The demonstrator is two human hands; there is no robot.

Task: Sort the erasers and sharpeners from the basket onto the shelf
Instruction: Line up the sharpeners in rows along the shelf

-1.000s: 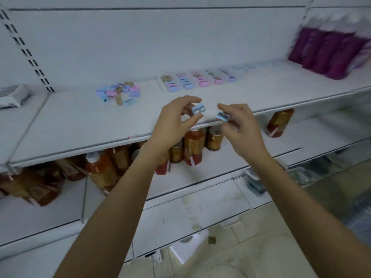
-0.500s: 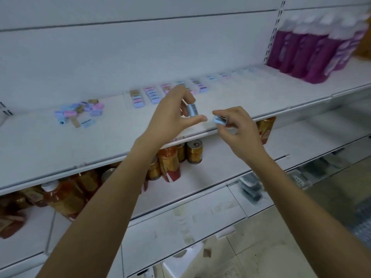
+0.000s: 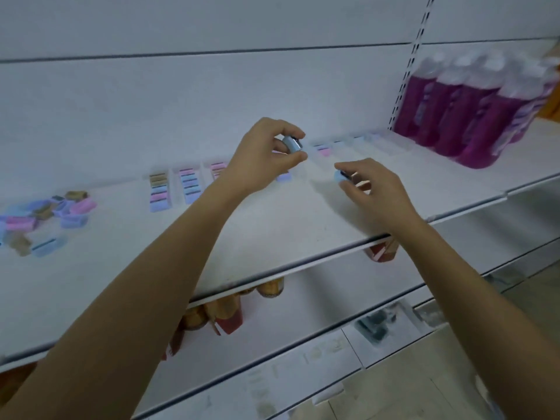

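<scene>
My left hand (image 3: 266, 156) pinches a small blue sharpener (image 3: 292, 144) between thumb and fingers, above the white shelf (image 3: 272, 225). My right hand (image 3: 372, 189) pinches a second blue sharpener (image 3: 340, 176) just over the shelf surface, right of the left hand. Neat rows of pastel erasers (image 3: 188, 184) lie along the back of the shelf, partly hidden behind my left hand. A loose heap of pink, blue and tan sharpeners (image 3: 45, 219) sits at the far left. The basket is out of view.
Several purple bottles (image 3: 472, 116) stand at the shelf's right end. Brown bottles and cans (image 3: 227, 310) fill the lower shelf beneath the shelf's front edge. A perforated upright (image 3: 409, 65) divides the back wall. Floor tiles show at the lower right.
Both hands have moved forward over the shelf, toward the eraser rows. The right hand has dropped close to the shelf surface. The view shifted up and right.
</scene>
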